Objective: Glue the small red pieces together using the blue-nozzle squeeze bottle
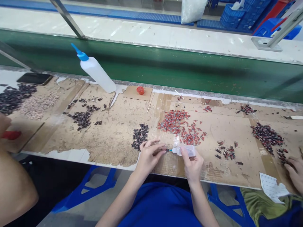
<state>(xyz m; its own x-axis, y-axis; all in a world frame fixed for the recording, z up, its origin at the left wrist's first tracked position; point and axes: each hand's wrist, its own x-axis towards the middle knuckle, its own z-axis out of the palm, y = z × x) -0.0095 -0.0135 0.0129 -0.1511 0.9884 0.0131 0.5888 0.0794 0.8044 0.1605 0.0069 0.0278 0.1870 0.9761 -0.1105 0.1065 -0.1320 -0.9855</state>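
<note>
Left hand (149,153), nearly closed, pinches a black part (167,150); right hand (193,162), curled round the small bottle (191,149), holds it sideways, apparently so its nozzle (171,150) meets the part.

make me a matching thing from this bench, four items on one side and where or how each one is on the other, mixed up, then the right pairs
Column one
1. small squeeze bottle
2. large bottle
3. phone
4. small round red cup

Column two
A. dark, lying flat
B. on a separate small piece of cardboard
C. held in the person's right hand
D. white body with a blue top

Right pairs: 1-C, 2-D, 3-A, 4-B
</note>
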